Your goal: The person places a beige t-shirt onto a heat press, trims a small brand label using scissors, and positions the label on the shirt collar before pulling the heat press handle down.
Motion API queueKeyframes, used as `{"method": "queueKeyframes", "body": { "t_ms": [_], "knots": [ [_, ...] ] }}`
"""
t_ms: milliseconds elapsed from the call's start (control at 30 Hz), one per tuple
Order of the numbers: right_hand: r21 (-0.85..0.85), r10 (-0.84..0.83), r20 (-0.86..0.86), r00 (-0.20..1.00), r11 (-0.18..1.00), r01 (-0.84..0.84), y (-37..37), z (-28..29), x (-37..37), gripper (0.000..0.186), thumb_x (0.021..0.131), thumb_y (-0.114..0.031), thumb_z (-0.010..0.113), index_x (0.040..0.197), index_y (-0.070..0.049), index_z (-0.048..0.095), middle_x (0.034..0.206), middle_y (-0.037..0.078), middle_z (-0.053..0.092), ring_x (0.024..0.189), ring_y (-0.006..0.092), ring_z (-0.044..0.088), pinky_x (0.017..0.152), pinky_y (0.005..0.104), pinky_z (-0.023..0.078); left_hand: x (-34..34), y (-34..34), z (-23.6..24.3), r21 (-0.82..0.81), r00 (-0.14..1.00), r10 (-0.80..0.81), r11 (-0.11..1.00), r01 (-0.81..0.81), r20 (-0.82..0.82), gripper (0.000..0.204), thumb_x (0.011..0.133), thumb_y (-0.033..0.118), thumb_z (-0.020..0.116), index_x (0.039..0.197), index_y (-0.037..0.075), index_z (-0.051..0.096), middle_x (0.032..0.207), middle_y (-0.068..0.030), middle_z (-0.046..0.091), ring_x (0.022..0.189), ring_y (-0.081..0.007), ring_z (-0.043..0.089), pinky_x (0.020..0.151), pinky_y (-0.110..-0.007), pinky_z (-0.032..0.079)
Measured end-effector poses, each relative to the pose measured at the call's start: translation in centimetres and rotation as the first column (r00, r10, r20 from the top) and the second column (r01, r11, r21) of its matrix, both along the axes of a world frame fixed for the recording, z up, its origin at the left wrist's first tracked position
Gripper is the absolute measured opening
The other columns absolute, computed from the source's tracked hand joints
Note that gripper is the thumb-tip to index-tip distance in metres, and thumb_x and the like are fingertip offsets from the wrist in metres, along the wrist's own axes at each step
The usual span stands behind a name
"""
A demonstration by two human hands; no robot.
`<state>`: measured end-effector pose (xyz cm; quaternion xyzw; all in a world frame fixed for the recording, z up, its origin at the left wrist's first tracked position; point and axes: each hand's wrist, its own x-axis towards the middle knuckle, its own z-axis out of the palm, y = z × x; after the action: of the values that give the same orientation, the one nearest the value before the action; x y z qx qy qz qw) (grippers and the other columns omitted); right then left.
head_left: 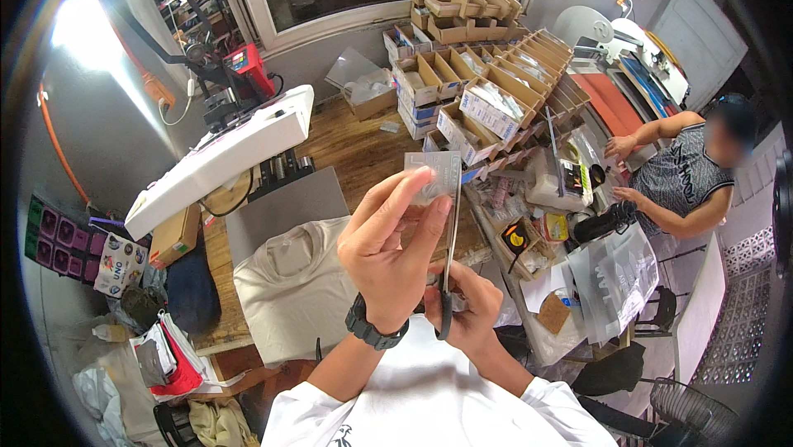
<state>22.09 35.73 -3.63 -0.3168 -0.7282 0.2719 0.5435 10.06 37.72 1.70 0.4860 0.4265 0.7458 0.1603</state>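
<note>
Fingers (395,201) of the left hand (382,250) pinch a small clear sheet (432,169) in the air above a wooden table (363,126), while the right hand (472,302) grips black-handled scissors (453,236), blades upright along the sheet's right edge. At left, a beige T-shirt (291,282) lies partly over the grey plate (320,187) of a white press (219,158). Beyond, divided cardboard boxes (446,71) stand stacked near a window (347,5). At right, a co-worker (681,170) in a patterned sleeveless top reaches toward a cluttered table; a fan (692,412) occupies the lower corner.
</note>
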Motion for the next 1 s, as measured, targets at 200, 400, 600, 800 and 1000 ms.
{"method": "queueKeyframes", "body": {
  "t_ms": [200, 400, 600, 800, 1000],
  "knots": [
    [-0.061, -0.033, -0.028, 0.999, 0.998, 0.031, 0.3, -0.9, 0.6, 0.032, 0.074, -0.002, 0.075, 0.104, 0.001, 0.067, 0.064, 0.007, 0.061, 0.049, 0.0143, 0.058, 0.052, 0.0260, 0.046, 1.0, 0.4, -0.4, -0.026, 1.000, -0.013, 1.000, 0.013, 0.004, 0.034, 0.083, -0.003, 0.077, 0.116, -0.001, 0.071, 0.111, -0.0083, 0.069, 0.077, -0.0052, 0.064, 0.064, -0.017, 0.050],
    [-0.093, -0.056, -0.039, 0.998, 0.994, 0.052, 0.5, -0.9, 1.0, 0.033, 0.074, -0.002, 0.076, 0.106, 0.001, 0.067, 0.064, 0.007, 0.061, 0.051, 0.0138, 0.059, 0.053, 0.0259, 0.047, 1.4, 0.8, -0.7, -0.069, 0.998, -0.054, 0.996, 0.055, 0.013, 0.034, 0.082, -0.009, 0.074, 0.115, -0.003, 0.070, 0.114, -0.0110, 0.067, 0.083, -0.0113, 0.068, 0.071, -0.023, 0.057],
    [-0.184, -0.086, -0.076, 0.993, 0.980, 0.070, 0.7, -2.2, 1.2, 0.034, 0.076, -0.002, 0.076, 0.108, 0.000, 0.067, 0.064, 0.008, 0.061, 0.051, 0.0130, 0.059, 0.053, 0.0254, 0.047, 2.1, 1.4, -1.1, -0.111, 0.995, -0.085, 0.990, 0.091, 0.052, 0.033, 0.083, -0.008, 0.074, 0.116, -0.004, 0.070, 0.115, -0.0110, 0.066, 0.086, -0.0120, 0.068, 0.074, -0.024, 0.058],
    [-0.299, -0.100, -0.119, 0.988, 0.952, 0.061, 0.9, -2.7, 1.3, 0.031, 0.079, -0.001, 0.074, 0.109, 0.001, 0.066, 0.064, 0.004, 0.059, 0.054, 0.0069, 0.055, 0.052, 0.0220, 0.044, 2.3, 2.1, -1.4, -0.158, 0.986, -0.120, 0.978, 0.137, 0.117, 0.033, 0.084, -0.007, 0.073, 0.117, -0.004, 0.069, 0.118, -0.0120, 0.066, 0.090, -0.0124, 0.067, 0.077, -0.024, 0.057],
    [-0.451, -0.122, -0.267, 0.956, 0.893, -0.012, 1.1, -1.9, 1.8, 0.030, 0.083, 0.001, 0.072, 0.112, 0.002, 0.064, 0.067, -0.004, 0.054, 0.059, 0.0003, 0.046, 0.054, 0.0167, 0.037, 1.3, 2.6, -2.1, -0.029, 0.981, -0.154, 0.987, 0.158, 0.115, 0.019, 0.087, -0.007, 0.070, 0.105, -0.005, 0.067, 0.108, -0.0091, 0.062, 0.092, -0.0116, 0.062, 0.079, -0.025, 0.052]
  ]
}}
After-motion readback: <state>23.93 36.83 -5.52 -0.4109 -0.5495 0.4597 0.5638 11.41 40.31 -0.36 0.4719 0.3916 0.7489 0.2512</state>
